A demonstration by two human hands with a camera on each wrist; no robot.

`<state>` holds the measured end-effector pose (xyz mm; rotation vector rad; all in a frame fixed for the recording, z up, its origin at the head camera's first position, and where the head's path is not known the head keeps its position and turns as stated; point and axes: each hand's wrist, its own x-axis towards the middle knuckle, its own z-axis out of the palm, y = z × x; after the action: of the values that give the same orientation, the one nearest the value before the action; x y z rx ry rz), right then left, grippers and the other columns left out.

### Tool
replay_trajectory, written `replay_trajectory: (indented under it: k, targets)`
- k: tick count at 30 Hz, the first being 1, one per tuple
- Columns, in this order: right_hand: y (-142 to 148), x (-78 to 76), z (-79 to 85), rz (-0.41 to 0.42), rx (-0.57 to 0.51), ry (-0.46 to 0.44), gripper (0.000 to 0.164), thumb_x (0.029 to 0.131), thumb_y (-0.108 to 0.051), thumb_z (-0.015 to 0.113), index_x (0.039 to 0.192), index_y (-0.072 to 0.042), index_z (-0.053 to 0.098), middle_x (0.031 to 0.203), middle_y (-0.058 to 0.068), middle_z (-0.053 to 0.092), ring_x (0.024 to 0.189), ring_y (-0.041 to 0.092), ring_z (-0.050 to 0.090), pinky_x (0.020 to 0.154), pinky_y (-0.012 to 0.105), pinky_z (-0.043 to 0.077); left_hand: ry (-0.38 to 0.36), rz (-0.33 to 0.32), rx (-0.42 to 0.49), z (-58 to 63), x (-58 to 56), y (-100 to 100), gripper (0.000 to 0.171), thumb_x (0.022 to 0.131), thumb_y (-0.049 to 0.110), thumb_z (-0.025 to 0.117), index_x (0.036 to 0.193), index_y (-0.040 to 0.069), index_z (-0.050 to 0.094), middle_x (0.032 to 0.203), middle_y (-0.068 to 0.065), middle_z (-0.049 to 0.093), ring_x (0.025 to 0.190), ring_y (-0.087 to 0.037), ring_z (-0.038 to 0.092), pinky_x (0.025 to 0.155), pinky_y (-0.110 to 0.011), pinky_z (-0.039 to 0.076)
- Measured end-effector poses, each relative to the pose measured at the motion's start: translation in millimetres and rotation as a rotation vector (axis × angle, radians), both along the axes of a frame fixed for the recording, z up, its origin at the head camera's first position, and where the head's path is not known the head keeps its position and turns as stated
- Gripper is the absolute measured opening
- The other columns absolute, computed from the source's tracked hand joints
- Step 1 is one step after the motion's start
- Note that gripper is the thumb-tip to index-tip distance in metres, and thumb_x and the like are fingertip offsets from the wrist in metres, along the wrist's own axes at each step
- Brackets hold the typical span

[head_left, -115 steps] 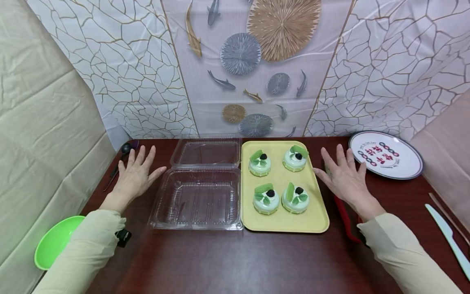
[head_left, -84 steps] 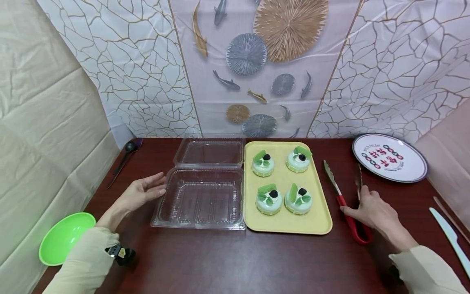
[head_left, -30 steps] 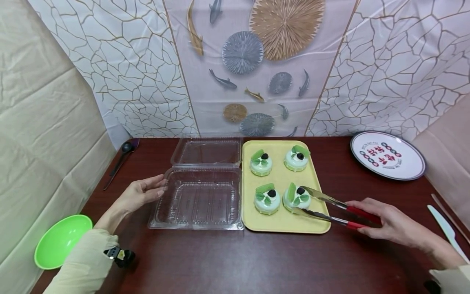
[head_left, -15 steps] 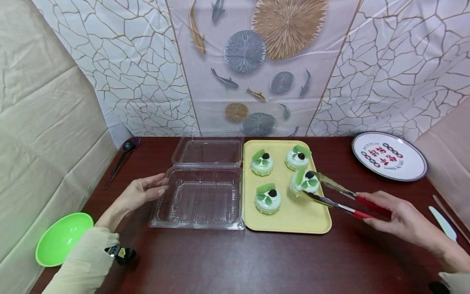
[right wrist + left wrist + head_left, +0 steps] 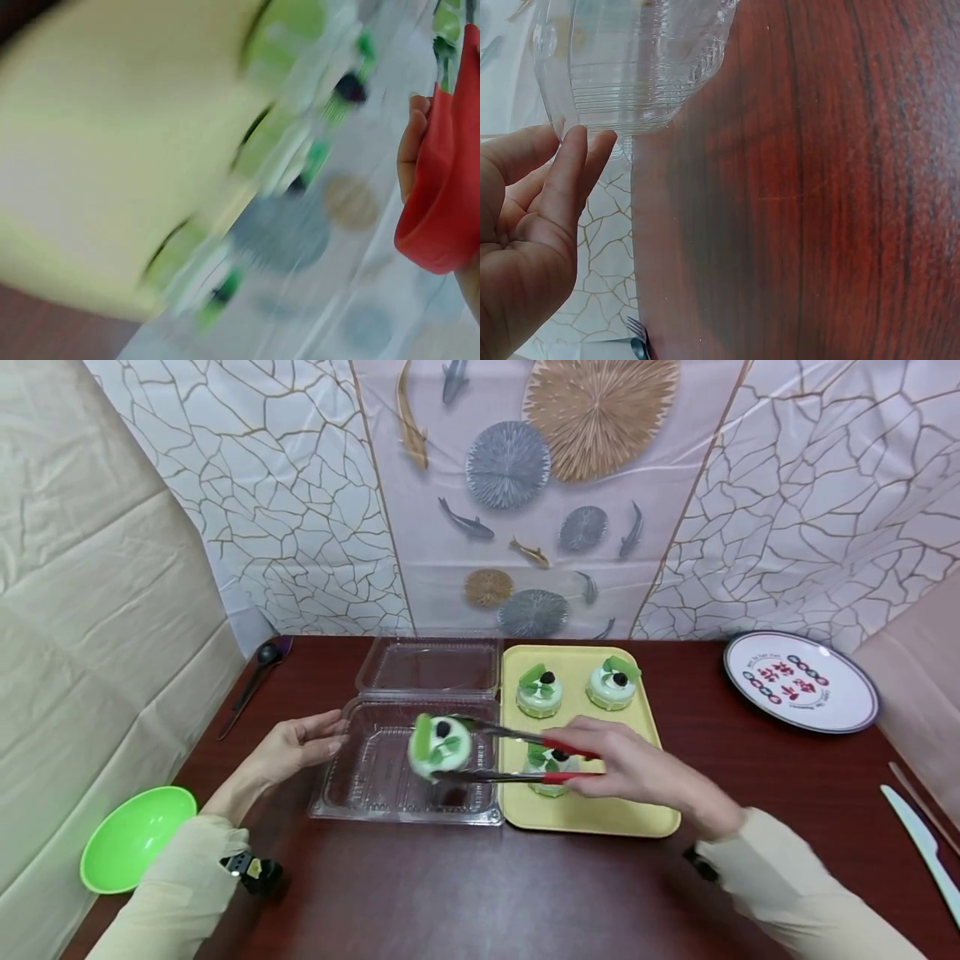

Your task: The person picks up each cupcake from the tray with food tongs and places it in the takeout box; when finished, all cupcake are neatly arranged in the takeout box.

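Observation:
My right hand (image 5: 630, 764) grips red-handled tongs (image 5: 566, 777), which hold a small cake (image 5: 441, 747) with pale green icing, a dark berry and green leaves. The cake hangs over the base of a clear plastic clamshell container (image 5: 352, 810), whose lid (image 5: 427, 664) lies folded back. In the right wrist view, the red handle (image 5: 442, 195) shows at the right edge. My left hand (image 5: 296, 752) pinches the container's left rim between thumb and fingertips; the left wrist view shows the fingertips (image 5: 574, 142) right at the container's edge (image 5: 562, 112).
A yellow tray (image 5: 600, 814) right of the container bears three similar cakes, the front one (image 5: 547, 781) partly behind the tongs. A white plate (image 5: 795, 710) stands back right, a pale knife (image 5: 918, 835) farther right. A green bowl (image 5: 135, 843) and dark spoon (image 5: 258, 672) are at the left.
My right hand took up the tongs, closed them on the tray's front-right cake, lifted it and carried it left over the container. My left hand moved onto the container's rim and stays there.

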<state>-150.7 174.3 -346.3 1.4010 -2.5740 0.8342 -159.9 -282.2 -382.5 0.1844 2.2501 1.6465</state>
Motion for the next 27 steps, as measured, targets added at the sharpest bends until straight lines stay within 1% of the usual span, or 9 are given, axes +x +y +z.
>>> replay_trajectory:
  k: [2, 4, 6, 9, 15, 18, 22, 27]
  targets:
    - [-22.9, -5.2, 1.7, 0.038, 0.05, -0.039, 0.047, 0.08, -0.012, 0.074, 0.126, -0.004, 0.064, 0.102, 0.003, 0.067, 0.085, 0.013, 0.058, 0.073, 0.022, 0.049, 0.003, 0.001, 0.007, -0.8, -0.7, -0.1, 0.067, 0.098, 0.005, 0.056, 0.151, -0.01, 0.02, 0.151, -0.034, 0.031, 0.103, 0.013, 0.058, 0.085, -0.011, 0.051]
    - [-41.6, -9.3, 4.0, 0.055, 0.104, -0.055, 0.048, 0.08, -0.012, 0.072, 0.127, -0.003, 0.064, 0.102, 0.003, 0.066, 0.084, 0.014, 0.057, 0.073, 0.023, 0.049, 0.004, 0.001, 0.015, -1.4, -1.2, 0.1, 0.066, 0.098, 0.004, 0.056, 0.151, -0.011, 0.02, 0.15, -0.035, 0.03, 0.103, 0.013, 0.058, 0.085, -0.011, 0.051]
    - [-56.2, -13.5, 5.9, 0.067, 0.154, -0.068, 0.051, 0.079, -0.012, 0.07, 0.128, -0.003, 0.063, 0.103, 0.003, 0.066, 0.085, 0.014, 0.056, 0.074, 0.025, 0.05, 0.004, 0.003, 0.013, -1.9, -1.3, 0.3, 0.066, 0.097, 0.003, 0.056, 0.151, -0.011, 0.02, 0.15, -0.035, 0.031, 0.102, 0.014, 0.058, 0.084, -0.011, 0.051]
    - [-71.6, -18.4, 7.8, 0.081, 0.209, -0.066, 0.051, 0.079, -0.012, 0.069, 0.128, -0.001, 0.062, 0.103, 0.007, 0.066, 0.088, 0.017, 0.058, 0.076, 0.028, 0.051, 0.003, 0.007, 0.005, -2.2, -1.1, 0.4, 0.065, 0.097, 0.003, 0.056, 0.151, -0.011, 0.02, 0.15, -0.035, 0.031, 0.101, 0.014, 0.058, 0.084, -0.011, 0.051]
    - [-89.5, -25.0, 7.4, 0.087, 0.274, -0.081, 0.049, 0.078, -0.013, 0.071, 0.126, -0.001, 0.064, 0.097, 0.008, 0.065, 0.083, 0.016, 0.055, 0.071, 0.025, 0.047, 0.003, 0.006, 0.012, -1.7, -0.3, 0.0, 0.065, 0.097, 0.002, 0.055, 0.15, -0.011, 0.02, 0.15, -0.036, 0.031, 0.102, 0.014, 0.058, 0.084, -0.011, 0.051]
    - [-96.6, -27.1, 5.2, 0.095, 0.287, -0.077, 0.049, 0.077, -0.013, 0.072, 0.125, -0.002, 0.065, 0.097, 0.009, 0.066, 0.081, 0.014, 0.055, 0.071, 0.025, 0.048, 0.006, 0.007, 0.018, -1.4, -0.1, 0.5, 0.065, 0.097, 0.001, 0.054, 0.15, -0.013, 0.02, 0.149, -0.037, 0.031, 0.101, 0.013, 0.059, 0.083, -0.011, 0.051]
    - [-103.7, -29.1, 1.9, 0.107, 0.295, -0.085, 0.049, 0.077, -0.013, 0.073, 0.123, -0.002, 0.066, 0.097, 0.009, 0.067, 0.077, 0.012, 0.054, 0.068, 0.023, 0.047, 0.005, 0.007, 0.019, -0.9, 0.1, 1.6, 0.065, 0.097, 0.001, 0.054, 0.15, -0.013, 0.02, 0.149, -0.037, 0.031, 0.101, 0.013, 0.059, 0.084, -0.01, 0.051]
    - [-107.5, -30.1, -1.0, 0.098, 0.313, -0.122, 0.05, 0.077, -0.014, 0.074, 0.125, -0.004, 0.066, 0.1, 0.009, 0.067, 0.079, 0.012, 0.055, 0.066, 0.021, 0.045, -0.001, 0.013, 0.017, -0.2, 0.9, 2.0, 0.065, 0.098, 0.003, 0.055, 0.15, -0.012, 0.02, 0.149, -0.037, 0.031, 0.102, 0.013, 0.058, 0.083, -0.011, 0.052]
